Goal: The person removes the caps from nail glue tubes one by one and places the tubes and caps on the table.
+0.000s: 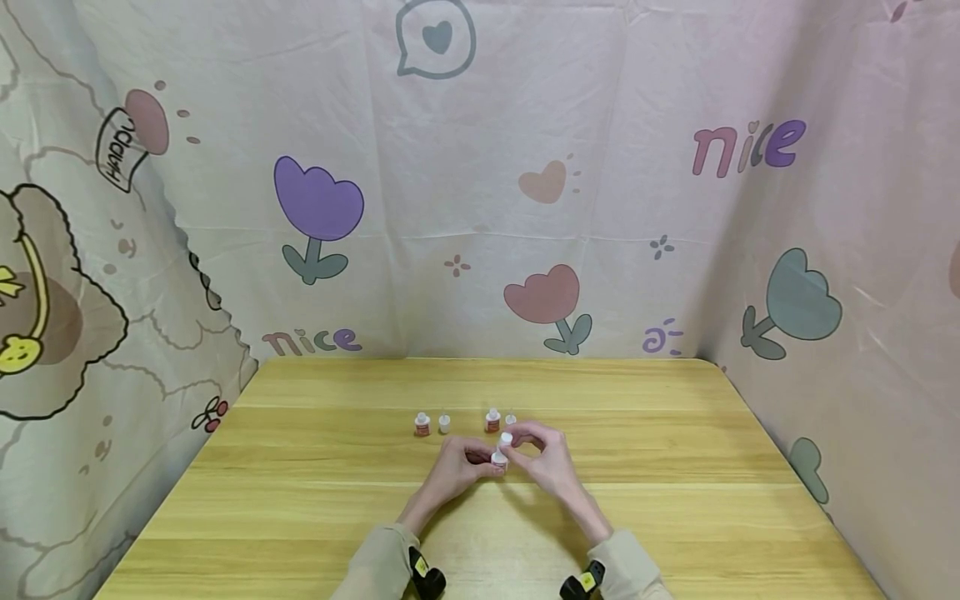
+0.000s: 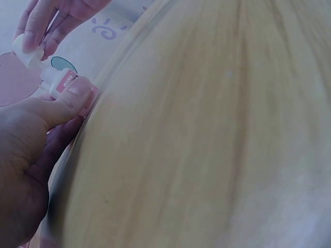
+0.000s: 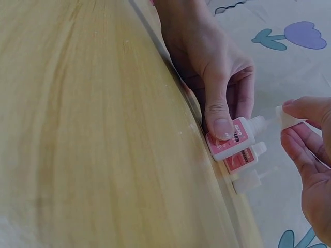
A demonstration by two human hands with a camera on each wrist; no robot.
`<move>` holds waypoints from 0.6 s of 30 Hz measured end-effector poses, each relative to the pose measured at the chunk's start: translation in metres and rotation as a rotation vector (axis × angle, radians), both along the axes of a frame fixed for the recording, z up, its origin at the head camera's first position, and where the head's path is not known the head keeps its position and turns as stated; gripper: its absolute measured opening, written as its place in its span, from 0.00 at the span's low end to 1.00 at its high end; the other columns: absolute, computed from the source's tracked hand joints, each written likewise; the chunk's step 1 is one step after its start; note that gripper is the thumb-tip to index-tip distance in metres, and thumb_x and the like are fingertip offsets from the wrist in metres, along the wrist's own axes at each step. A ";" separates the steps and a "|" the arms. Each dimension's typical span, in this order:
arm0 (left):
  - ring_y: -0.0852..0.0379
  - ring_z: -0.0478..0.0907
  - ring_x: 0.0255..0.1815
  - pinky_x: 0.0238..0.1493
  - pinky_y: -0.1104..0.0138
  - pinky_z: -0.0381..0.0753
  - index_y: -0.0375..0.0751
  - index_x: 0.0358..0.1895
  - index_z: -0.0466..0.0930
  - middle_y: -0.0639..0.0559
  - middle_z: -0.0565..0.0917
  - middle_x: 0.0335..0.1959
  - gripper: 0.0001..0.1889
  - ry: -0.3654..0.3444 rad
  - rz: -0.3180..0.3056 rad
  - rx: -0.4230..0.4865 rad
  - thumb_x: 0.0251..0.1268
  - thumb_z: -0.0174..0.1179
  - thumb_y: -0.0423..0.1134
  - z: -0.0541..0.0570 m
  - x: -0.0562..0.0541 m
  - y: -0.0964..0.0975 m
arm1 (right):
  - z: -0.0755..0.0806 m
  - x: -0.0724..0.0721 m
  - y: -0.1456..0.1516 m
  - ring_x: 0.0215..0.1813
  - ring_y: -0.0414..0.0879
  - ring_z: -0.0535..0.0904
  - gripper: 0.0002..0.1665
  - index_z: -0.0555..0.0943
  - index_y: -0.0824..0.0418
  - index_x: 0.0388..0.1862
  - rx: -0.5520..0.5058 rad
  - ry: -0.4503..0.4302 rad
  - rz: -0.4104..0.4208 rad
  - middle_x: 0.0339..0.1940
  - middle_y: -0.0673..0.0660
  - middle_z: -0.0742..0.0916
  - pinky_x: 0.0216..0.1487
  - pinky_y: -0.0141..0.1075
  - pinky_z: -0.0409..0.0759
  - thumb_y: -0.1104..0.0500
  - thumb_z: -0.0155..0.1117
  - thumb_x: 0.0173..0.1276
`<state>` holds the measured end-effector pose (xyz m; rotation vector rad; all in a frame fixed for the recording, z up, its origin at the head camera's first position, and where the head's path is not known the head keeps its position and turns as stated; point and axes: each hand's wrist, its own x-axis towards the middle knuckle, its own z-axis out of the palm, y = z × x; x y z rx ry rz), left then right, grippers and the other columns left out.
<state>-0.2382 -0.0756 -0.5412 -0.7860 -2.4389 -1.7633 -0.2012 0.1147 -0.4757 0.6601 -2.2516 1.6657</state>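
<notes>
My left hand [image 1: 459, 468] grips a small white bottle [image 3: 239, 135] with a pink label, thumb pressed on its lower part. The bottle's white neck faces upward with no cap seated on it. Just above, my right hand [image 1: 552, 465] pinches a white cap [image 3: 287, 118] between thumb and fingers. In the right wrist view, the cap stands a little apart from the neck, and something thin and pale is faintly visible between them. Behind my hands stand a second similar bottle [image 1: 492, 422] and a loose white cap [image 1: 511, 419], partly beside my right fingers.
Farther left on the wooden table [image 1: 315, 517], another pink-labelled bottle [image 1: 422, 426] stands next to its own loose white cap [image 1: 445, 425]. A printed cloth [image 1: 450, 292] with flowers and lettering hangs behind the table and along its sides.
</notes>
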 end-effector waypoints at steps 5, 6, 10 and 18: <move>0.66 0.86 0.31 0.36 0.73 0.85 0.39 0.39 0.91 0.44 0.91 0.33 0.10 0.000 0.000 -0.017 0.53 0.76 0.36 0.001 0.000 0.000 | -0.021 -0.013 0.002 0.38 0.55 0.86 0.16 0.83 0.76 0.45 -0.006 -0.007 -0.008 0.36 0.68 0.89 0.52 0.43 0.86 0.75 0.72 0.57; 0.67 0.85 0.31 0.36 0.73 0.85 0.39 0.39 0.91 0.44 0.92 0.33 0.10 0.001 0.001 -0.021 0.53 0.76 0.36 0.001 0.000 0.000 | -0.024 -0.014 0.003 0.38 0.54 0.86 0.16 0.83 0.76 0.46 -0.010 -0.007 -0.009 0.37 0.68 0.89 0.52 0.43 0.86 0.74 0.72 0.57; 0.68 0.85 0.32 0.37 0.73 0.85 0.40 0.39 0.91 0.45 0.92 0.34 0.09 0.001 0.004 -0.025 0.54 0.76 0.37 0.000 0.000 0.000 | -0.029 -0.016 0.004 0.37 0.45 0.86 0.16 0.84 0.72 0.46 -0.038 -0.024 -0.005 0.37 0.66 0.89 0.53 0.38 0.85 0.71 0.74 0.58; 0.68 0.86 0.31 0.37 0.73 0.85 0.39 0.39 0.91 0.45 0.92 0.34 0.10 -0.021 0.000 -0.018 0.53 0.76 0.37 0.000 0.000 0.001 | -0.028 -0.016 0.007 0.37 0.33 0.83 0.17 0.84 0.74 0.47 -0.108 -0.061 0.016 0.37 0.67 0.89 0.52 0.30 0.83 0.67 0.75 0.60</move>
